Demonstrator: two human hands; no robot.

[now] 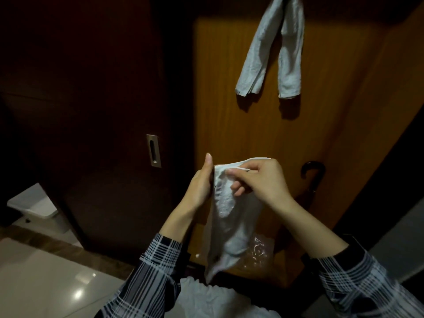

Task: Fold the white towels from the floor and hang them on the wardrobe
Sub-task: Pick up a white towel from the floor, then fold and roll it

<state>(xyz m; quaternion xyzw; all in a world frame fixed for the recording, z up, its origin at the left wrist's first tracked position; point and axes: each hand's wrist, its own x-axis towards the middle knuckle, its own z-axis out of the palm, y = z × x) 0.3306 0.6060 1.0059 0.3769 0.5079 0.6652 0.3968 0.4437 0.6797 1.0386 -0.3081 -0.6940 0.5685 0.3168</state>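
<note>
A white towel (231, 221) hangs in front of me, folded lengthwise, its lower end drooping toward the floor. My left hand (200, 185) grips its upper left edge, thumb pointing up. My right hand (261, 180) pinches the top hem from the right, fingers curled into the cloth. Two folded white towels (268, 49) hang side by side high on the orange-brown wardrobe door (229, 125), their tops cut off by the frame.
A dark wardrobe panel (103, 111) with a recessed metal handle (153, 150) stands at left. A black umbrella (313, 177) leans against the door at right. Clear plastic wrap (260, 251) and white cloth (202, 297) lie low near my feet. Glossy floor tiles (46, 281) lie at lower left.
</note>
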